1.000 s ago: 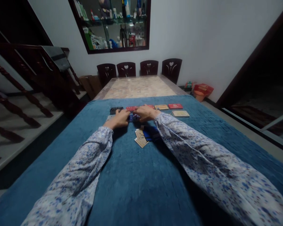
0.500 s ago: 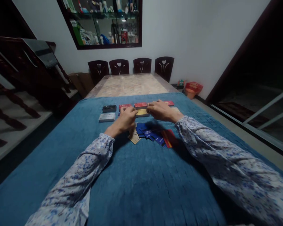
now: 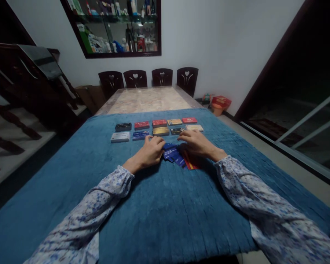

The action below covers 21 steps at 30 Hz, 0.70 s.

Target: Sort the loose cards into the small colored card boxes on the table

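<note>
Loose bank-style cards lie in a small fan before me: several blue cards (image 3: 172, 154) overlap, with a red card (image 3: 190, 162) that has a yellow stripe at their right. My left hand (image 3: 151, 151) is closed at the left edge of the fan, its fingertips against the blue cards. The beige cards there are hidden by it. My right hand (image 3: 198, 142) arches over the right side of the fan, fingers bent and slightly apart, covering part of the red card. No card shows between its fingers.
Two rows of card stacks stand beyond my hands, among them a black stack (image 3: 123, 127), a silver stack (image 3: 120, 137), a gold stack (image 3: 161, 131) and a red stack (image 3: 189, 120). A blue cloth (image 3: 154, 212) covers the near table. Chairs (image 3: 135, 79) line the far end.
Both hands have drawn back from the stacks to the loose cards. My left hand now covers the beige cards, and the right has come down beside the blue ones. The view has shifted slightly.
</note>
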{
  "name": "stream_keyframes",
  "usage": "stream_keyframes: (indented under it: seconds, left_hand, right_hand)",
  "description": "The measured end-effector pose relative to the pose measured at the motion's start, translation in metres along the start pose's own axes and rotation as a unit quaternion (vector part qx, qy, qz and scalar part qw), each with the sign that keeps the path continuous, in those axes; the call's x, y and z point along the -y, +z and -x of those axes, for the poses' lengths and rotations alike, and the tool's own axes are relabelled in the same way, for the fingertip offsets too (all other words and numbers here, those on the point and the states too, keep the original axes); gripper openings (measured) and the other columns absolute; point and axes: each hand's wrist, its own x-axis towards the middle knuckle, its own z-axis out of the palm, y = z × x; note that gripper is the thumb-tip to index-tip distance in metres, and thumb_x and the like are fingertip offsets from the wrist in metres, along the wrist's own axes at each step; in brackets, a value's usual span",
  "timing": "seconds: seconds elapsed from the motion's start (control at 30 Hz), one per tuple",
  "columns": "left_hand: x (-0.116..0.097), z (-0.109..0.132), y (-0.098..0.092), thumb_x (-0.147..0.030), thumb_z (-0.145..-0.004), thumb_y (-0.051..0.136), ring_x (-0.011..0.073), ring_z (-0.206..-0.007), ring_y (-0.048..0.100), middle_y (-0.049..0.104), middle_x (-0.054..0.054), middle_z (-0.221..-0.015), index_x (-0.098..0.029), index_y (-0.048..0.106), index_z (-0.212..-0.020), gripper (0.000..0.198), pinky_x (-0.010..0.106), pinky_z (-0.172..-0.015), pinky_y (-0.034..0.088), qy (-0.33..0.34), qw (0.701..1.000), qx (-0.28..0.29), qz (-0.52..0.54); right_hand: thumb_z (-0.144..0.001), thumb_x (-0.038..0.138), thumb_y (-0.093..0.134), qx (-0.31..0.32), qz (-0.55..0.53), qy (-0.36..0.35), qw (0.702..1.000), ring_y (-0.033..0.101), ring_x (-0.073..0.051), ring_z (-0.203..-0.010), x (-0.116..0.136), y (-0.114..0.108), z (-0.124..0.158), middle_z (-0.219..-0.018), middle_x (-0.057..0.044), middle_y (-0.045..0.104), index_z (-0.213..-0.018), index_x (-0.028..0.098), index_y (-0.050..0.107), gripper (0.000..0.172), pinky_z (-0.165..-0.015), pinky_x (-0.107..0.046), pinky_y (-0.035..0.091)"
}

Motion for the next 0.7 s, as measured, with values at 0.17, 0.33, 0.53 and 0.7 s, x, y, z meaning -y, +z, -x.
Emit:
stream_keyframes:
  seconds: [0.17,0.33,0.53,0.7]
  left_hand:
    - [-0.003,0.003,0.002,-0.027,-0.095,0.056,0.0307,-0.126,0.055,0.063,0.016,-0.132,-0.018,0.062,-0.126,0.033,0.056,-0.113,0.032,0.014,1.0,0.007,0.004]
    - [-0.007,0.005,0.002,-0.031,-0.096,0.056,0.0306,-0.126,0.055,0.063,0.015,-0.131,-0.02,0.063,-0.126,0.033,0.056,-0.113,0.033,0.029,0.999,0.01,0.011]
    - [-0.012,0.005,0.004,-0.032,-0.095,0.058,0.0312,-0.118,0.058,0.065,0.017,-0.125,-0.014,0.067,-0.111,0.026,0.054,-0.11,0.036,0.046,0.997,0.06,-0.006]
    - [-0.013,0.004,0.005,-0.026,-0.095,0.054,0.029,-0.113,0.059,0.067,0.015,-0.119,-0.015,0.068,-0.106,0.021,0.051,-0.106,0.04,0.046,0.996,0.078,-0.014]
  right_hand:
    - [-0.099,0.03,0.059,-0.005,-0.037,-0.02,0.999,0.056,-0.032,-0.131,0.007,0.009,0.005,-0.144,-0.019,0.062,-0.138,0.019,0.064,0.041,-0.103,-0.049,0.042]
    - [-0.098,0.033,0.06,0.015,-0.063,-0.035,0.997,0.054,-0.033,-0.136,0.014,0.014,0.007,-0.15,-0.019,0.059,-0.142,0.021,0.061,0.046,-0.106,-0.053,0.042]
    - [-0.098,0.033,0.059,0.06,-0.087,-0.032,0.994,0.059,-0.033,-0.131,0.023,0.016,0.009,-0.144,-0.019,0.064,-0.139,0.018,0.064,0.044,-0.107,-0.053,0.043]
    - [-0.098,0.03,0.059,0.061,-0.106,-0.031,0.992,0.06,-0.032,-0.131,0.024,0.017,0.009,-0.142,-0.019,0.065,-0.137,0.018,0.067,0.041,-0.108,-0.054,0.045]
